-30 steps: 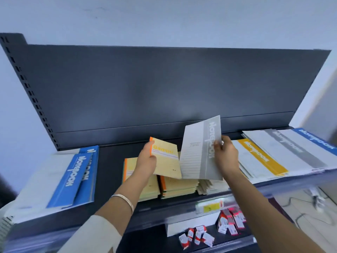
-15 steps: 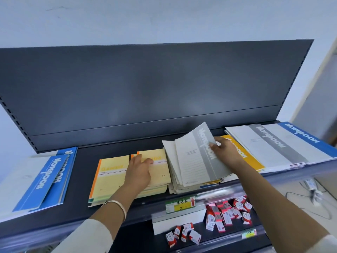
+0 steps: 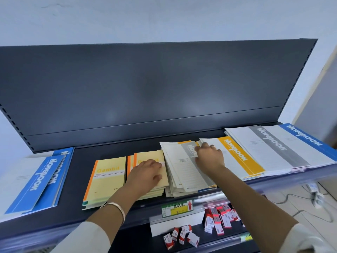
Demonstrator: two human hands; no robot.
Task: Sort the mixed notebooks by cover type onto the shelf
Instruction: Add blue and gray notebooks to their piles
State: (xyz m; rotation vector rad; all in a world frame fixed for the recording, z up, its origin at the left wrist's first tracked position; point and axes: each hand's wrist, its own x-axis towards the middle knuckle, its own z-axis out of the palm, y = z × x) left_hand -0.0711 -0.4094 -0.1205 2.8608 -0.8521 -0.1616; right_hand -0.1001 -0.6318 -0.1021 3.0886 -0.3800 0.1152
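Nearest you, on the lower tier, small red-and-white boxes (image 3: 182, 234) lie loose below the yellow tag (image 3: 177, 209); they play no part in the sort. On the shelf (image 3: 73, 214) above, your left hand (image 3: 145, 177) lies flat with relaxed fingers on the right yellow pile (image 3: 151, 159), gripping nothing. The left yellow pile (image 3: 107, 178) sits just beside it, so the yellow covers look gathered, though in two piles rather than one. Your right hand (image 3: 209, 157) is on the grey notebook (image 3: 184, 172), which lies on top of the mixed pile (image 3: 172, 192) at the middle of the shelf. Its fingers are bent at the notebook's far end, and I cannot tell whether they pinch the cover or only press it. That pile looks like your main work left: its edges are fanned, and orange and blue slivers show under the white sheets. At far left the blue notebooks (image 3: 36, 181) lie grouped but askew. Right of your hand an orange notebook (image 3: 237, 157) is partly overlapped by the right stack (image 3: 273, 143), where grey-striped and blue-striped covers lie together, so that end appears unsorted too. Behind everything the back panel (image 3: 145, 88) stands bare. I'd judge you near halfway: yellow and blue have places, while grey, orange and the right end need separating and squaring up.
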